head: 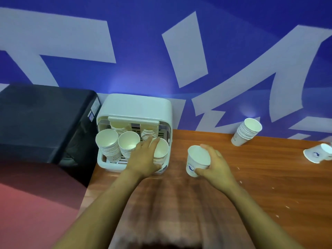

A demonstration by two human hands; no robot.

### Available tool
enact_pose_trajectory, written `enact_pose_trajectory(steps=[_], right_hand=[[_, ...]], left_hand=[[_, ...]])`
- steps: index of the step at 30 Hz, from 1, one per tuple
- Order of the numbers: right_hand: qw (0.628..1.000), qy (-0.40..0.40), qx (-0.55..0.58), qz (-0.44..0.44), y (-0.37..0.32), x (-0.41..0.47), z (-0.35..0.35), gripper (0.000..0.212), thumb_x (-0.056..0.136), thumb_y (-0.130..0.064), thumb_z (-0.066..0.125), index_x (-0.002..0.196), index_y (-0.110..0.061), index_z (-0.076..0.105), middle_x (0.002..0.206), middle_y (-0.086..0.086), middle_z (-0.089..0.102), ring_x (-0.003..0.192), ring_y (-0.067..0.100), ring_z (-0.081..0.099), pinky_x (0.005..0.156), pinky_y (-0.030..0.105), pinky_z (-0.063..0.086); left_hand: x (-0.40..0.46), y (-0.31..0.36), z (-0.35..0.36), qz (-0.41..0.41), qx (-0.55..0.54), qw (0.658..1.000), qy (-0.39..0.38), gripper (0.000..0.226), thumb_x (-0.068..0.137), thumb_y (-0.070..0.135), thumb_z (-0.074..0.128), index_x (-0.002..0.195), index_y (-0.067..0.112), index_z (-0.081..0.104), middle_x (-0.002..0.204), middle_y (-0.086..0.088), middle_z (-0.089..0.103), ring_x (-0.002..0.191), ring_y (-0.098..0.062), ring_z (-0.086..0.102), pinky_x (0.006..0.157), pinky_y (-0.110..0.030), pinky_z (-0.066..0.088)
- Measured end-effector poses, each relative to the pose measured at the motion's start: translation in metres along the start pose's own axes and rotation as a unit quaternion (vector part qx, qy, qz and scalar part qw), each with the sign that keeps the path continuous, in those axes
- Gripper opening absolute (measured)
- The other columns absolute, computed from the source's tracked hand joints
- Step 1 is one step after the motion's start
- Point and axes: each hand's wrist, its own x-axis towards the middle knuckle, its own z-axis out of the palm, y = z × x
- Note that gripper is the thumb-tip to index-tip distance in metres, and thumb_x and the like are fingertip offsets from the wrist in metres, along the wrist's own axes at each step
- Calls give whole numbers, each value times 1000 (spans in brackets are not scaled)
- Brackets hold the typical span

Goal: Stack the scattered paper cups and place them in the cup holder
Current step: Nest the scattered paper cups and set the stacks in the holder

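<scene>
The white cup holder (134,112) stands at the far left end of the wooden table (251,177), against the blue wall, and holds several stacks of paper cups: one at its front left (107,142), one beside it (128,142), two more behind. Your left hand (143,159) grips the stack at the holder's front right corner (161,150), fingers over the rim, thumb on its side. Just right of the holder, your right hand (213,164) curls round a single cup (196,159), lifted and tilted. Well right of the holder, a leaning stack (247,132) rests against the wall; farther right, what looks like a toppled cup (317,153) lies at the frame's edge. Bare tabletop lies between the holder and those cups. A black box (45,119) abuts the holder's left side.
</scene>
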Motion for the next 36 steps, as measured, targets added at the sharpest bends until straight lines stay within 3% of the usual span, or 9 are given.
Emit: enact_pose_trajectory(steps=[6,14,16,19,21,23,26,31,36], right_hand=[[999,-8,6,-41,-25,1,9,80,70,-10,74,139,-28,38,127,-5,43,111,6,40,90,16,33],[983,84,78,-141,-88,27,39,75,73,-14,75,139,-24,39,121,-8,41,105,1,39,78,-5,31],[988,69,60,-126,-86,28,52,78,74,-17,74,140,-27,36,125,-6,42,109,6,42,83,1,34],[996,10,36,-82,-73,27,72,87,74,-21,73,144,-38,24,132,2,40,122,20,45,97,31,44],[997,-11,30,-71,-71,28,75,89,73,-23,72,143,-41,21,131,4,41,123,24,45,97,41,45],[996,-14,23,-81,-75,32,72,85,73,-24,73,142,-37,26,131,6,43,121,26,46,97,40,45],[994,-18,24,-107,-82,38,68,81,73,-18,74,142,-29,32,136,5,44,121,22,47,92,27,40],[993,-43,21,-104,-81,41,77,85,75,-19,76,145,-20,27,140,8,44,126,23,44,93,21,34],[995,-51,5,-82,-81,44,81,92,76,-23,74,149,-25,18,144,10,37,130,29,40,103,30,34]], left_hand=[[-13,-6,-11,-5,-59,998,35,93,79,35,71,150,29,11,159,-3,12,144,-24,15,113,-37,27],[-39,-21,-22,-14,-111,989,95,88,79,34,70,149,31,16,156,3,21,141,-21,24,112,-40,31],[-42,-25,-22,-20,-118,988,93,88,79,34,70,149,31,16,156,2,22,142,-21,24,113,-42,30],[-44,-27,-21,-23,-119,988,94,87,79,34,70,149,30,17,155,1,23,141,-22,26,113,-44,30],[-45,-26,-21,-27,-115,989,88,86,81,33,69,149,30,17,156,1,22,141,-22,25,114,-42,28],[-47,-24,-21,-30,-113,990,81,85,82,33,67,149,29,16,156,1,21,141,-23,25,114,-40,28],[-49,-20,-23,-30,-118,989,84,83,82,33,67,149,28,18,155,0,22,140,-23,26,114,-40,28],[-61,-15,-28,-31,-119,987,102,82,82,32,66,148,29,19,154,1,24,139,-21,28,112,-39,31],[-73,-13,-37,-32,-115,985,123,80,83,32,66,149,27,20,154,3,25,140,-18,27,113,-36,30]])
